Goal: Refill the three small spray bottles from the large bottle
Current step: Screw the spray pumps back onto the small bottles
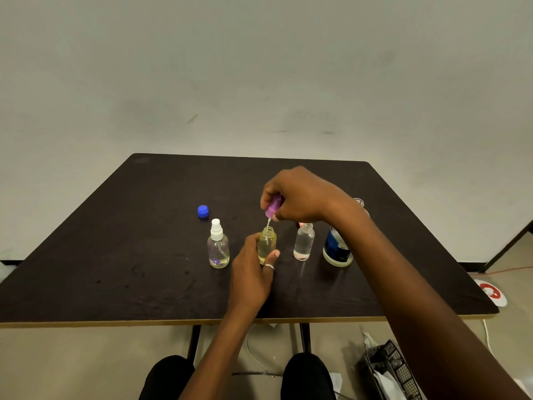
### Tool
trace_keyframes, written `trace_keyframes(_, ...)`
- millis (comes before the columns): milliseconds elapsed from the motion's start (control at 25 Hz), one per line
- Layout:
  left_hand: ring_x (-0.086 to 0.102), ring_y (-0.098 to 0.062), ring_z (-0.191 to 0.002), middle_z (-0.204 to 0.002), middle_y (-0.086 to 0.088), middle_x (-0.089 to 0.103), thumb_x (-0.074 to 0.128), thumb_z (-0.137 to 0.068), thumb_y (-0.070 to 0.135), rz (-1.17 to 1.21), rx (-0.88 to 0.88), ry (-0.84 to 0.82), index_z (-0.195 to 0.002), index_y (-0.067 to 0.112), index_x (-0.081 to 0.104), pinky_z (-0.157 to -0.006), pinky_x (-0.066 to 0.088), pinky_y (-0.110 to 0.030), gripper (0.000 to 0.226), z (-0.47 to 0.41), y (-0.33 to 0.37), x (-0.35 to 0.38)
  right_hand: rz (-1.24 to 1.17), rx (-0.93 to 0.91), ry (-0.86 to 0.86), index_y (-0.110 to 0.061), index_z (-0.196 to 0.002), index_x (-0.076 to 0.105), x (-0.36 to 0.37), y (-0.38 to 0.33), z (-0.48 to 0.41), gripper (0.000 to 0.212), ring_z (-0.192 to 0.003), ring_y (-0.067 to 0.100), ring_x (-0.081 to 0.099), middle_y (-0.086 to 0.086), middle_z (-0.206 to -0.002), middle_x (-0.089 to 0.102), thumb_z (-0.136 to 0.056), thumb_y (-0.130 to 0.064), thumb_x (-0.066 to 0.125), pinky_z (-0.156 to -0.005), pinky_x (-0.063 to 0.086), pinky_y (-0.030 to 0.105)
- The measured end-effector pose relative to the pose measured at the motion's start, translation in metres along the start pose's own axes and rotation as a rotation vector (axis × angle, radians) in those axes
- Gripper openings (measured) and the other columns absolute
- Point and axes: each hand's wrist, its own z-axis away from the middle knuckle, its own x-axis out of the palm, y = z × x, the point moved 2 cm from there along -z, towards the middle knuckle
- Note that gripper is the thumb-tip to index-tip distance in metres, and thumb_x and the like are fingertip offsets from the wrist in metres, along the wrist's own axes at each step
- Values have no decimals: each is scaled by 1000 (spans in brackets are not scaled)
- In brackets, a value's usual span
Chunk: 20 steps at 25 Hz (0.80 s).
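Three small clear spray bottles stand in a row on the dark table [115,226]. The left bottle [218,249] wears a white spray top. My left hand [251,272] grips the middle bottle [267,243], which holds yellowish liquid and has an uncovered neck. Just above it, my right hand [297,194] pinches a purple spray top [272,207] whose thin tube dips into that neck. The right small bottle [303,242] is uncapped with clear liquid. The large bottle [336,249], with a blue and white label, stands at the right, partly hidden by my right forearm.
A blue cap [203,211] lies on the table behind the left bottle. A small pink piece [301,224] shows behind the right small bottle. On the floor at the right are a black mesh basket [389,368] and a white and red disc [491,291].
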Motion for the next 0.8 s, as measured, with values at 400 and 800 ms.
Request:
trace_keyframes(400, 64, -6, -83, -96, 7, 68, 67, -94, 27, 33, 4, -4, -116, 28, 52, -70, 49, -19, 27, 0, -2, 0, 63, -47, -74, -17, -93, 77, 38, 3, -12, 23, -86, 9, 65, -6, -96, 72, -79, -1, 68, -82, 55, 28)
trace_keyframes(800, 66, -9, -83, -95, 3, 69, 68, -93, 26, 40, 16, 13, -119, 20, 55, -68, 48, -19, 29, -1, -3, -1, 138, 42, -61, -15, -77, 67, 48, 6, -21, 7, -70, 14, 62, -2, -75, 64, -79, -18, 73, -65, 52, 25)
